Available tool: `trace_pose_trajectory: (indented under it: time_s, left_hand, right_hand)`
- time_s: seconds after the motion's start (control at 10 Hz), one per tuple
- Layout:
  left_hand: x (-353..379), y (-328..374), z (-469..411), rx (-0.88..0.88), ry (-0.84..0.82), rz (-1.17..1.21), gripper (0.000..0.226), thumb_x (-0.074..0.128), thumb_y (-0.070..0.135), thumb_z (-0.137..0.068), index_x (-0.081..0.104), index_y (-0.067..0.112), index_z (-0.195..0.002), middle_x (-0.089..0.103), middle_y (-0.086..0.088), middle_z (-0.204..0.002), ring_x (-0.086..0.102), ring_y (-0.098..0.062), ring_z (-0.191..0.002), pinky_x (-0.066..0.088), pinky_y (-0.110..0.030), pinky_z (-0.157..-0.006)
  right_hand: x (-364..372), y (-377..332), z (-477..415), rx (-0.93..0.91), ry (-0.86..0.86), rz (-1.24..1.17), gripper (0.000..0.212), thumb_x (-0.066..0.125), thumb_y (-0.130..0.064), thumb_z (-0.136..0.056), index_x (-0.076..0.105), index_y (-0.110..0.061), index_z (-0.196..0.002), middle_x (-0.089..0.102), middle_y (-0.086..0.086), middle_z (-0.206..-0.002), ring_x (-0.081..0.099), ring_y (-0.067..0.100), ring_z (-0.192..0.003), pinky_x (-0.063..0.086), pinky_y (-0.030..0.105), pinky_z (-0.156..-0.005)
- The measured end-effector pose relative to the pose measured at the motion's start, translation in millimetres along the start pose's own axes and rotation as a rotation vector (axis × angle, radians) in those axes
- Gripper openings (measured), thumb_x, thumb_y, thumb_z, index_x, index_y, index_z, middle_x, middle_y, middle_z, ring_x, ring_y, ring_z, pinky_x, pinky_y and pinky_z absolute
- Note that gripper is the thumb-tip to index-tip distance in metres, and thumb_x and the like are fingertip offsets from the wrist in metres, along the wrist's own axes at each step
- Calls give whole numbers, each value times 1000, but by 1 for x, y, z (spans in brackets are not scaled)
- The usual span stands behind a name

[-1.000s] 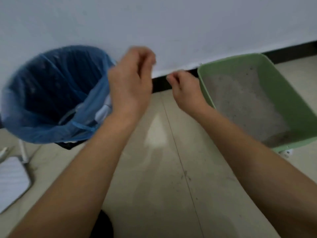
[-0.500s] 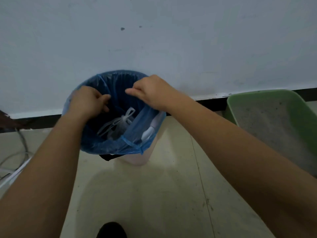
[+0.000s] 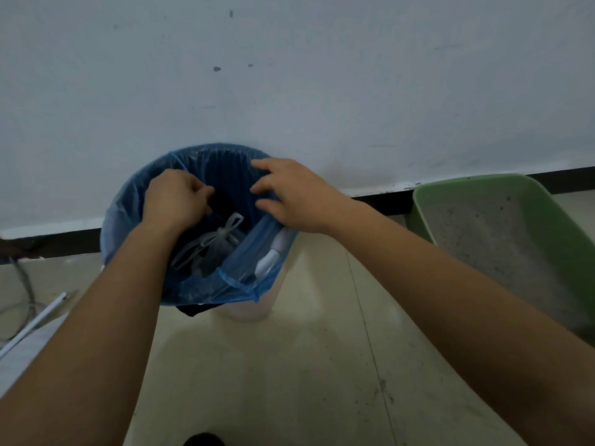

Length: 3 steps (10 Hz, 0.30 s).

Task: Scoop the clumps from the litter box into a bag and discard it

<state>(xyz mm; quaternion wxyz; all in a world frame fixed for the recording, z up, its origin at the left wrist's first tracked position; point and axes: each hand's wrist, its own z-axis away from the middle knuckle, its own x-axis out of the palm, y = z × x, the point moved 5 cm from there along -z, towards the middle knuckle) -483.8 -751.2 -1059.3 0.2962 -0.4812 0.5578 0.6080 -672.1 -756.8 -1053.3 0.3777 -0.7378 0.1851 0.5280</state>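
A bin lined with a blue bag [image 3: 199,284] stands against the wall. Inside it lies a tied clear bag [image 3: 212,243] with knotted handles. My left hand [image 3: 174,201] is over the bin's left side, fingers curled at the blue liner's inner edge; whether it pinches the liner I cannot tell. My right hand [image 3: 289,194] hovers over the bin's right rim with fingers spread and relaxed. The green litter box [image 3: 553,226] with grey litter sits on the floor to the right.
A white wall with a dark skirting board [image 3: 380,201] runs behind. Cables [image 3: 22,284] and a white flat object [image 3: 29,336] lie at the left. A dark shoe tip [image 3: 203,441] shows at the bottom edge. Beige floor tiles lie between bin and box.
The view swung from between bin and litter box onto the bin. Both hands moved to the bin's opening; the right hand's fingers have since spread out.
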Motion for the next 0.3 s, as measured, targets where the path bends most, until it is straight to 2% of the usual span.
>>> trace_pose_trajectory:
  time_s: [0.1,0.2,0.3]
  left_hand:
    - [1,14,0,38,81,32,32,49,8,-94,69,12,-118,70,-16,-110,63,-27,-86,49,-33,-86]
    - [14,36,2,83,-117,-31,67,70,28,-85,41,24,-145,27,-19,-155,27,-36,-141,28,-47,-112]
    - [11,66,5,140,0,44,48,71,45,-83,63,20,-123,57,-9,-133,52,-26,-123,45,-42,-100]
  right_hand:
    - [-18,10,20,67,130,-88,31,51,-33,-101,71,-12,-109,63,3,-105,58,19,-100,44,31,-89]
    - [-37,28,40,136,234,-141,19,54,-15,-99,70,-13,-108,64,7,-104,61,22,-96,43,27,-83]
    - [-65,48,74,156,248,-37,25,62,-26,-93,70,-23,-116,54,6,-138,48,26,-129,36,38,-107]
